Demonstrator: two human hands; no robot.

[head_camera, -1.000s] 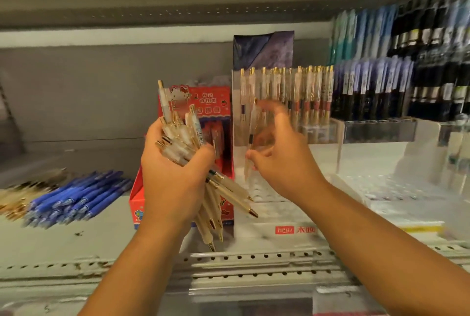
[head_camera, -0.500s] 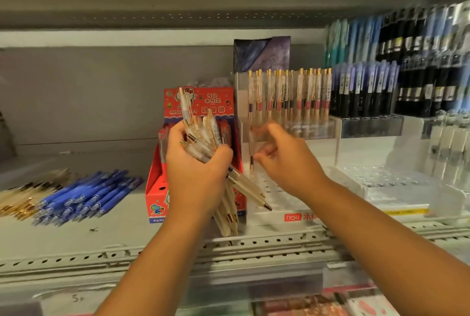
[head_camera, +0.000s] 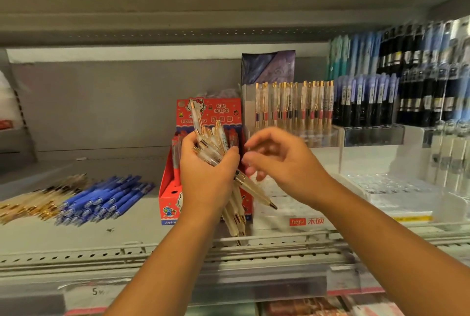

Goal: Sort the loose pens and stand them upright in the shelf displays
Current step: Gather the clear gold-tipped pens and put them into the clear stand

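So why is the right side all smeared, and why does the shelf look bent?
Head view: the right hand and the dark pens at far right are motion-blurred; the left hand and its bundle of pens look sharper; the shelf edge bows from the wide-angle lens; light is dim and even.

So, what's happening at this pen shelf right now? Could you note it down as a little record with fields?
Left hand: grips a bundle of clear gold-trimmed pens
Right hand: beside the bundle, fingers loosely curled, nothing visible in it
Upright pens: standing in the back row of the clear display
Blue pens: lying loose on the shelf, far left
Red box: behind the left hand
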